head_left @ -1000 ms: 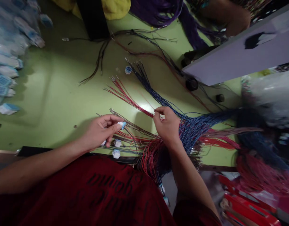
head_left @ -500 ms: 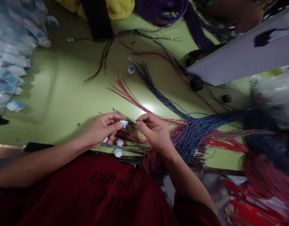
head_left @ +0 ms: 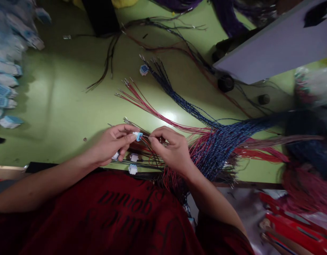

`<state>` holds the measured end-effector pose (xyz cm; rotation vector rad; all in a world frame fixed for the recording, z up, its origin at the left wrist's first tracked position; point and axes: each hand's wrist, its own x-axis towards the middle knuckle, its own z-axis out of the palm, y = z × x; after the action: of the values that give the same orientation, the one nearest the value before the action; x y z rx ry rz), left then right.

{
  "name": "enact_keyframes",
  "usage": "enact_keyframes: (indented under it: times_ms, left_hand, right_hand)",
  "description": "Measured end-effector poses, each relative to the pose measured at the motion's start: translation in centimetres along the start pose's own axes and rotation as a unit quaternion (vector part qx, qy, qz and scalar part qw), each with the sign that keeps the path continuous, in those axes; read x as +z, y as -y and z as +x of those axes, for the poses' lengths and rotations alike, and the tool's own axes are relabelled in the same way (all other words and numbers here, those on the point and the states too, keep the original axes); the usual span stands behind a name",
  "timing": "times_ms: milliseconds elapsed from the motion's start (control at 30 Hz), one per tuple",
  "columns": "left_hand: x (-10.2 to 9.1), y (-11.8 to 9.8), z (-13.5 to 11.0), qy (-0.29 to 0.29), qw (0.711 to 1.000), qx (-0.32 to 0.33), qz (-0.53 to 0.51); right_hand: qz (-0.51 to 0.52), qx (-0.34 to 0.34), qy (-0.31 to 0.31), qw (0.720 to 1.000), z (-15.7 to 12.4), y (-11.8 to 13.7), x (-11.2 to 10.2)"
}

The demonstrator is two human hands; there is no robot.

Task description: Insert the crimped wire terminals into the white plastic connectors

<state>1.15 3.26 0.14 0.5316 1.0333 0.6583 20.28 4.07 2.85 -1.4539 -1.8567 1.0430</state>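
My left hand pinches a small white and blue connector between thumb and fingers just above the green table. My right hand is closed in a pinch on a thin wire whose tip sits at the connector. Under both hands lie bundles of red wires and blue twisted wires with bare metal terminals. Two more white connectors lie near the table's front edge, below my left hand.
A pile of bagged white and blue connectors fills the far left. One loose connector lies at the blue wires' tips. A grey board slants at upper right, with black round parts beside it. Red items sit at lower right.
My right hand left the red wire bundle and came left with a wire to meet the connector in my left hand. The left hand stayed nearly in place.
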Motion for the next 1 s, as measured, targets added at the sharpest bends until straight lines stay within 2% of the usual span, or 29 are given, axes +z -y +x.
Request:
enact_keyframes:
  times_ms: [167,367,467,700,1000]
  left_hand:
    - [0.05,-0.07,0.01,0.007,1.000,-0.001,0.012]
    - [0.33,-0.10,0.01,-0.024,0.999,0.008,0.041]
    - [0.39,-0.10,0.03,-0.031,0.999,0.009,0.035]
    - [0.42,-0.16,0.00,-0.022,0.999,0.004,0.030]
    - [0.43,-0.11,0.01,-0.024,0.998,0.014,0.049]
  right_hand:
    - [0.020,0.027,0.041,0.999,0.03,0.31,0.06]
    - [0.064,0.111,0.067,0.989,0.54,0.52,-0.05]
    - [0.105,0.132,0.076,0.983,0.76,0.63,-0.15]
    - [0.144,0.148,0.071,0.976,0.83,0.52,0.03]
    - [0.107,0.127,0.070,0.984,0.65,0.58,0.12]
